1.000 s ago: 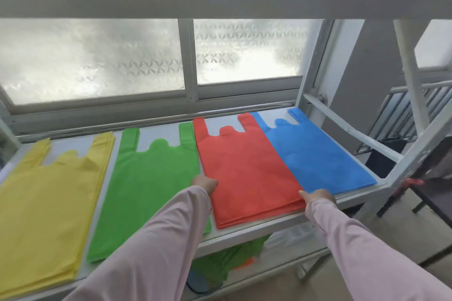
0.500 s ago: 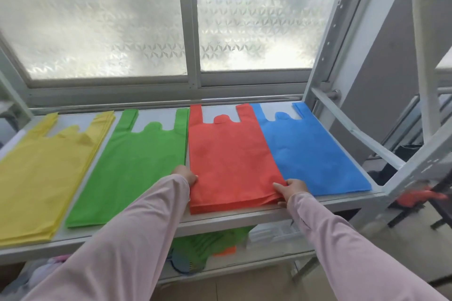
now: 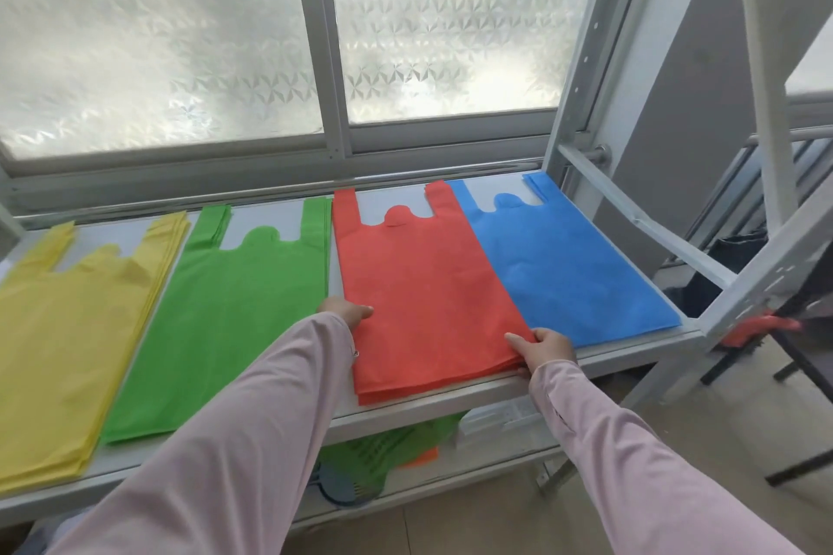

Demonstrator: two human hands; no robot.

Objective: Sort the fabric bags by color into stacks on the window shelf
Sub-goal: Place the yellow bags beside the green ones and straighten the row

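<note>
We have four stacks of bags lying flat in a row on the window shelf [image 3: 428, 403], handles toward the window [image 3: 157, 59]: yellow stack [image 3: 58, 351] on the far left, then green stack [image 3: 216, 320], red stack [image 3: 423, 297] and blue stack [image 3: 568, 275] on the right. Red and blue touch along their sides, and a thin strip of bare shelf shows between green and red. Our right hand [image 3: 543, 345] pinches the near right corner of the red stack, thumb on top and fingers curled under the layers. Our left hand [image 3: 345, 312] rests at the stack's left edge with one digit lying on the red fabric; the sleeve hides the rest, so we cannot tell whether it grips. More green and orange fabric [image 3: 383, 446] lies on the lower shelf.
</note>
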